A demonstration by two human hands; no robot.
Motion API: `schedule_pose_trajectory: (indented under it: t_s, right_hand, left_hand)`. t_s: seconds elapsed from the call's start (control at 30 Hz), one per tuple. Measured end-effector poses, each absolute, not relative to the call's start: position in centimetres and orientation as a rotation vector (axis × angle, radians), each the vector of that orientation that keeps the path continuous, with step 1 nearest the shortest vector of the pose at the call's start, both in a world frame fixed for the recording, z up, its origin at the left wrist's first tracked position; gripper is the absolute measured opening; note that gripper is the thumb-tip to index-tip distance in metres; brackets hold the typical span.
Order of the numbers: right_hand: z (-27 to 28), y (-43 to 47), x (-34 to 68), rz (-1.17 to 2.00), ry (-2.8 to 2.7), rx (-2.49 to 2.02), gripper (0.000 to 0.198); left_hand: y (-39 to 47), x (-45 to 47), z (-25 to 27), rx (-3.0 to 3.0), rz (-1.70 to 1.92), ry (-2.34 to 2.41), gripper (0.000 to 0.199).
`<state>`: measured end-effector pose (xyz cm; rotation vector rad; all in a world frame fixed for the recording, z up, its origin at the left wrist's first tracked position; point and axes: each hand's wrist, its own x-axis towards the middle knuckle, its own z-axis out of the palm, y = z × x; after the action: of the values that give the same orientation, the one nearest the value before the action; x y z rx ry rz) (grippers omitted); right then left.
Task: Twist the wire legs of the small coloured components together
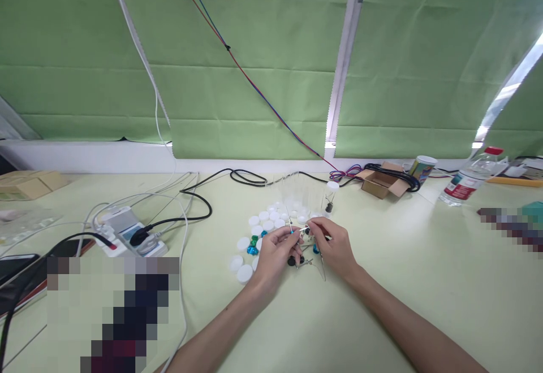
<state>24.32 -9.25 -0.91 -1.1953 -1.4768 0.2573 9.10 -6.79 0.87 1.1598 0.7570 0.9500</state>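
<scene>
Over the middle of the table, my left hand (280, 246) is closed in a pinch on a thin metal wire piece with a bit of blue on it. Close beside it, my right hand (333, 243) pinches a small dark piece, its kind too small to make out. The fingertips of both hands nearly meet. Beneath them lie black round pieces (291, 261) with thin wires, partly hidden by the fingers. Left of my left hand are a green and blue piece (253, 246) and several white round caps (245, 273). Just beyond stands a clear, white-capped tube (330, 198) with a black piece inside.
Several clear tubes (297, 195) stand behind the caps. At the back right are an open cardboard box (377, 183), a can (421, 170) and a water bottle (466, 181). A power strip (131, 234) with cables lies left. A white cable (183, 282) runs near my left forearm.
</scene>
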Motion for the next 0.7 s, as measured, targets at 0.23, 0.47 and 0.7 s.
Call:
schedule_pose_trajectory:
  t_s: [0.23, 0.47, 0.7]
  right_hand:
    - [-1.09, -9.21, 24.33, 0.279, -1.465, -1.205, 0.021]
    - [-0.92, -9.19, 24.53, 0.254, -1.388, -1.241, 0.022]
    - [-1.29, -8.79, 24.70, 0.182, -1.460, -1.298, 0.021]
  left_hand:
    - [-6.63, 9.12, 0.67, 1.156, 0.956, 0.755, 0.025]
    - [-6.43, 9.11, 0.38, 1.129, 1.013, 0.809, 0.029]
    - [-6.16, 8.73, 0.22, 1.254, 1.133, 0.929, 0.034]
